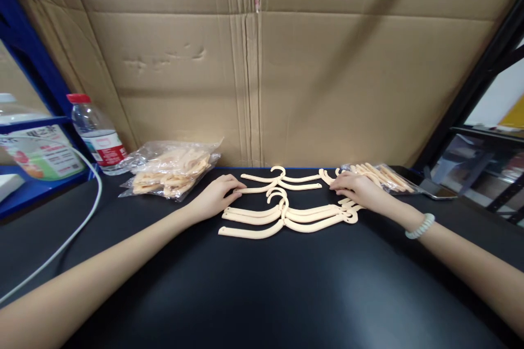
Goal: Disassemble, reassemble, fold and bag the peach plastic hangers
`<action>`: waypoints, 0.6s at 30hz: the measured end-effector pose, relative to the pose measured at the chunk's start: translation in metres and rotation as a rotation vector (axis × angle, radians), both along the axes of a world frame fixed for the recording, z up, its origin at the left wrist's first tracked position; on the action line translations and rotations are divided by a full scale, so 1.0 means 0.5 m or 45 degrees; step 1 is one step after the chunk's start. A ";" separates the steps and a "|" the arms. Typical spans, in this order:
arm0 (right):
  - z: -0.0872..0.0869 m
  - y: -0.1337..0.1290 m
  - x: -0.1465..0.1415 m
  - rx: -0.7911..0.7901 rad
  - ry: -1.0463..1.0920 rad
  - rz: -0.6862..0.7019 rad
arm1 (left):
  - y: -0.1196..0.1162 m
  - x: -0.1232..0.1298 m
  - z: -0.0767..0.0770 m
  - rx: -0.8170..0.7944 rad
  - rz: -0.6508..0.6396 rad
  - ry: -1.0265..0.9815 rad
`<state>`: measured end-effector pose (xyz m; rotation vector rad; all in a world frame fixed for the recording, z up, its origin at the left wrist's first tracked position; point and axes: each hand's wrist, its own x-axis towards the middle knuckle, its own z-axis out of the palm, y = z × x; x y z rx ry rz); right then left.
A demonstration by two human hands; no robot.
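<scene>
Several cream plastic hangers (256, 234) lie spread on the black table, their hooks overlapping in the middle. My left hand (216, 196) has its fingertips closed on the left end of a hanger in the back group (262, 190). Over loose cream pieces (326, 176) at the right rests my right hand (358, 190), its fingers bent together; what is under them is hidden. A bead bracelet is on my right wrist. More loose pieces (350, 214) lie just below that hand, touching the right ends of the front hangers.
A clear bag of cream parts (174, 172) is at the back left, another opened bag (388, 177) at the back right. A red-capped bottle (100, 139) and a white cable (88, 212) are on the left. Cardboard (347, 82) stands behind the black table (262, 294).
</scene>
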<state>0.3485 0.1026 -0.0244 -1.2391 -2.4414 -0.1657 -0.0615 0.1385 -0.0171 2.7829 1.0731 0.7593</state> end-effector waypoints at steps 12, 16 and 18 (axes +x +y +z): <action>0.002 0.001 0.010 -0.002 -0.028 0.076 | -0.021 0.009 0.015 -0.014 0.050 -0.065; 0.005 0.002 0.014 0.000 -0.013 0.100 | -0.027 0.012 0.013 0.036 0.059 -0.157; 0.005 0.002 0.014 -0.015 -0.011 0.116 | -0.029 0.014 0.013 0.068 0.068 -0.218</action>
